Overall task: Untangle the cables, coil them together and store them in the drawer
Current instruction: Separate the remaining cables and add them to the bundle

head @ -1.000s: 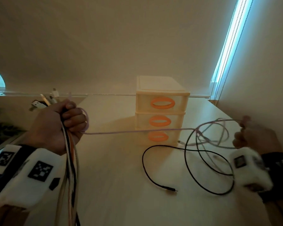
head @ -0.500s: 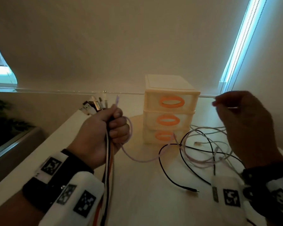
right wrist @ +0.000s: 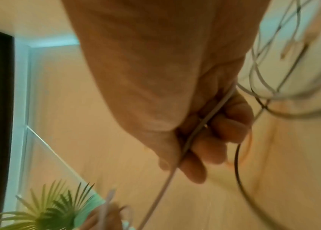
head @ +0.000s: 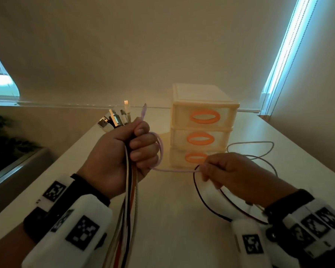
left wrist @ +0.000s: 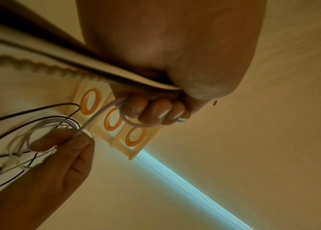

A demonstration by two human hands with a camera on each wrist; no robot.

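My left hand [head: 124, 155] [left wrist: 153, 112] grips a bundle of cables [head: 130, 209], black, white and orange, with the plug ends [head: 114, 118] sticking up out of the fist. A lilac cable [head: 174, 170] loops round the left fingers and runs level to my right hand [head: 230, 175], which pinches it between thumb and fingers [right wrist: 199, 140]. Behind the right hand lie loose black and pale cable loops [head: 259, 149] on the table. A black cable [head: 203, 202] curves under the right wrist. The cream drawer unit [head: 203, 124] has three orange-handled drawers, all shut.
The pale wooden table [head: 172, 229] runs back to the wall, with the drawer unit near its far edge. A blind cord [head: 273, 74] hangs at the right by a lit window strip. A green plant [right wrist: 43, 208] stands low at the left.
My right hand dropped from beside the drawer unit's top and came left, now pinching the lilac cable near the left fist. The slack loop between the hands is now pulled level.
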